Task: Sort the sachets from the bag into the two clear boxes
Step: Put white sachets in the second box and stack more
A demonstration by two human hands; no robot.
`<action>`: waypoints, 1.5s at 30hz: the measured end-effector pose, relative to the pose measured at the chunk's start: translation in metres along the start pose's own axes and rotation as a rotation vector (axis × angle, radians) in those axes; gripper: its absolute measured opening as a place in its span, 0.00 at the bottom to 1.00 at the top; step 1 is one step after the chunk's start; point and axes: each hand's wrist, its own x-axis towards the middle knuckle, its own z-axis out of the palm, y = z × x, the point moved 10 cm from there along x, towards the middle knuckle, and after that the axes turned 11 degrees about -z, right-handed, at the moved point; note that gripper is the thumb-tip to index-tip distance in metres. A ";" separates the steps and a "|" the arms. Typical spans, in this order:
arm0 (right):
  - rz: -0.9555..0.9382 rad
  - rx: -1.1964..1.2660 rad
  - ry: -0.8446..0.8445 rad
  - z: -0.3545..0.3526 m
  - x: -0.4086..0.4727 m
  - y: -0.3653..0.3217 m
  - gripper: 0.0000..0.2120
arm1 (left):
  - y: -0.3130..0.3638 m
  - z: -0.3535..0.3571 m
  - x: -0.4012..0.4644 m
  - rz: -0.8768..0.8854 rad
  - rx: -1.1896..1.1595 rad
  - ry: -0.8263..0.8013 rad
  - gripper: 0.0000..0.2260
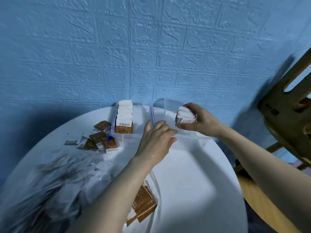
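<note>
Holding a thick stack of sachets (186, 116) over the right clear box (190, 137), the right hand (202, 121) had its fingers and thumb curled round the bundle, so that grip was closed on the stack, white edges fanned toward the camera. The left hand (157, 137) lay with fingers fairly straight and spread across the near rim where the two boxes met, its fingertips touching the plastic, holding nothing; that grip was open.

The left clear box (139, 133), with blue latches, stood just beside the right one at the far edge of the round white desk (193, 182), close to the blue embossed wall (117, 47). A row of upright sachets (124, 117) filled its left part, brown-and-white fronts facing the camera. How much the right box already held could not be told through the clear plastic.

Loose sachets (99, 138) lay scattered on the desk just left of the left box. A clear plastic bag (55, 185) with more sachets inside sprawled over the near left of the desk, blurred. Another small pile of brown sachets (143, 205) lay under the left forearm. A wooden chair (289, 115) stood at the right, beyond the desk.
</note>
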 end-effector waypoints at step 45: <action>0.401 -0.185 -0.121 0.080 0.087 0.095 0.29 | -0.009 -0.013 -0.007 0.013 -0.190 0.139 0.16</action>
